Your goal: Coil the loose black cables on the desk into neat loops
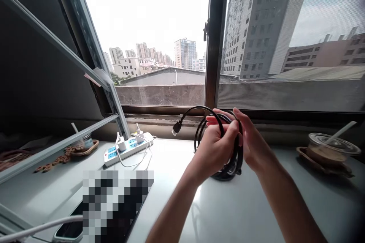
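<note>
A black cable (pixel 196 133) hangs in several loops between my two hands, above the white table. One end sticks out to the left and carries a black plug (pixel 176 127) with a pale metal tip, perhaps HDMI. My left hand (pixel 216 146) is closed around the coil, thumb over the loops. On the far side of the loops, my right hand (pixel 245 136) grips the coil too, its fingers partly hidden behind the cable and the left hand. The lower part of the coil droops below the hands.
Left on the table (pixel 251 205) lies a power strip (pixel 128 149) with white plugs and cords. Two phone-like dark devices, partly pixelated, lie nearer. A lidded cup (pixel 327 148) with a straw stands right on a brown holder. A metal frame (pixel 111 91) rises left; a window is behind.
</note>
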A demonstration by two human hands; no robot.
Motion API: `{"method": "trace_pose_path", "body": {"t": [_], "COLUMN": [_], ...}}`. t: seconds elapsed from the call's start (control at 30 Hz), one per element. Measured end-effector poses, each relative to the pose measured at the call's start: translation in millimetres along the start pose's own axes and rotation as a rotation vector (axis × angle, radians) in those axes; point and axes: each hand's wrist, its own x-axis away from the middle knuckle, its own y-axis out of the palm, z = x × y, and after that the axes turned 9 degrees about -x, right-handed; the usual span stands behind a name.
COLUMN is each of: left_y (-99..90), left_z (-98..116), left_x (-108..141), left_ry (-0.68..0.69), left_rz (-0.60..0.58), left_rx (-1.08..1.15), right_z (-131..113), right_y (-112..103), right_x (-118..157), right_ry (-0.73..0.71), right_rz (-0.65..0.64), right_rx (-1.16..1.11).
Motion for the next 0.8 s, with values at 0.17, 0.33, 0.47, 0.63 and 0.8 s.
{"method": "trace_pose_path", "body": {"t": [0.17,0.33,0.47,0.63,0.8], "left_y": [-13.3,-38.5,-55.9,-75.5,-107.8], "left_z": [2,5,1,1,-2], "left_x": [6,9,6,11,21], "left_ry": [-0.07,-0.076,-0.149,-0.198,-0.423], "left_rz": [-0.187,-0.254,-0.163,-0.147,-0.439], "left_rx": [-0.226,-0.401,-0.439,-0.528,-0.676], "right_z": [-9,-17,-22,-25,-31], "right_y": [-6,-20,-31,-31,-30], "right_x": [0,-4,-7,-5,0], "right_ry": [-0.011,-0.083,-0.256,-0.333,-0.392], "right_rz": [0.05,0.148,0.192,0.243,0.38], "right_rx": [0.116,0.112,0.175,0.087,0.15]}}
